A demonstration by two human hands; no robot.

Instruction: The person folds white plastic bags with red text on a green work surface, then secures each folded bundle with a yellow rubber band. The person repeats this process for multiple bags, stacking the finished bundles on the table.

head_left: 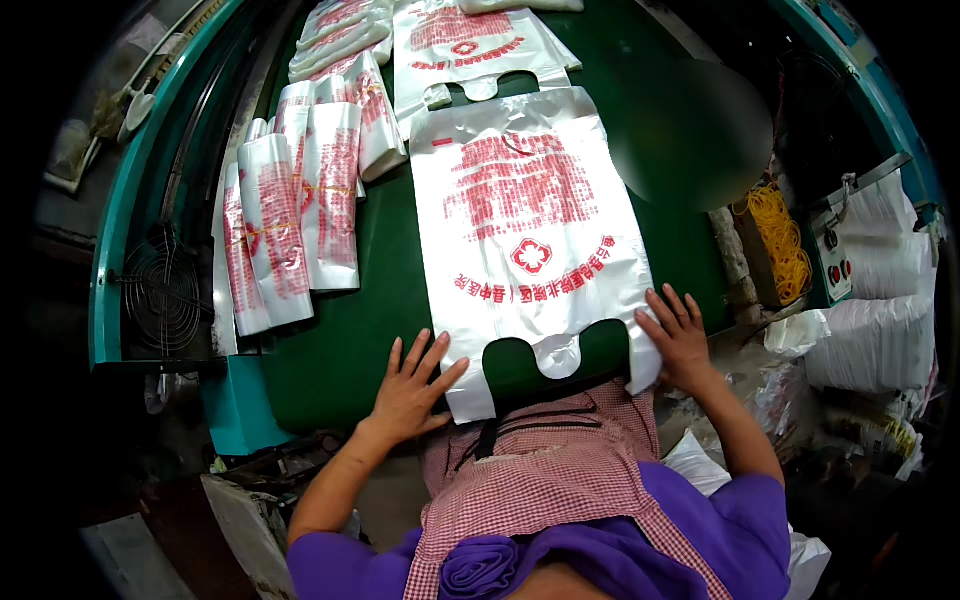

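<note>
A white plastic carrier bag (535,225) with red print lies flat in front of me, its two handles toward my body. I cannot tell whether it is one bag or a flat stack. My left hand (410,388) is at the left handle, fingers spread, fingertips at its outer edge. At the right handle, my right hand (678,338) lies with its fingers stretched out along the outer edge. Neither hand is closed on anything. Beyond the bag's far end lie more carrier bags (462,60) of the same print.
A green conveyor belt (375,320) carries the bags. Folded bag bundles (333,190) with yellow bands lie at the left. To the right stand a box of yellow rubber bands (778,245), a control box (836,262) and piled white bags (870,340). A teal frame (112,260) edges the left.
</note>
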